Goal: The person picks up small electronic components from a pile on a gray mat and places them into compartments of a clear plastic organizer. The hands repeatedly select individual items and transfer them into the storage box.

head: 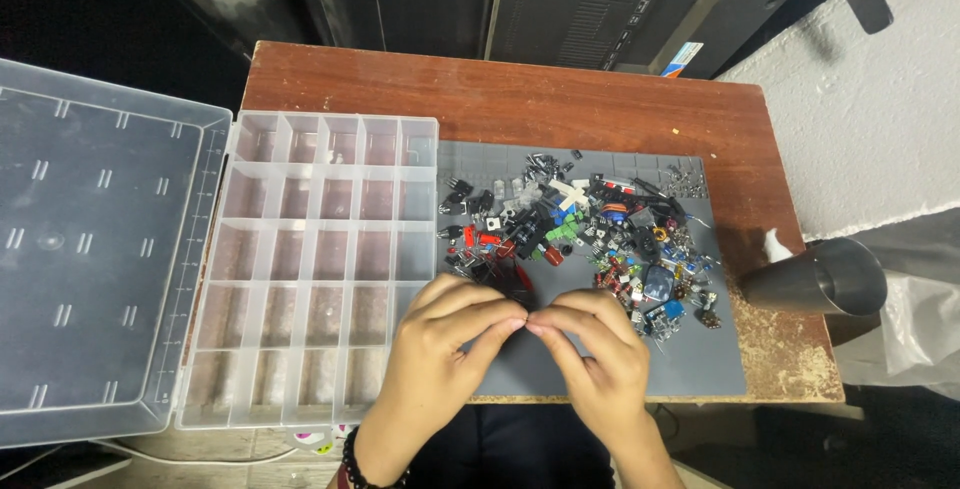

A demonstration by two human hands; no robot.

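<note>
**Fingertips pinched together over the mat, parts pile close behind**

Fingers [512, 326] of both hands meet tip to tip near the front edge of the desk, pressed on something too small to make out. Left hand [445, 334] and right hand [590, 349] sit above the grey mat [700, 369].

Risk, as I judge it: whatever is held is tiny; a slip would drop it onto the mat or off the front edge, hard to find again. The heap of small electronic parts [580, 234] lies just behind the knuckles; a careless reach could scatter it.

Left of the mat, touching it, the clear compartment box [310, 259] lies open, its lid [100, 249] hanging past the desk's left edge, so a nudge could tip it. A metal cup [820, 279] overhangs the right edge. Bare mat shows at the front right corner; bare wood along the back edge.
</note>
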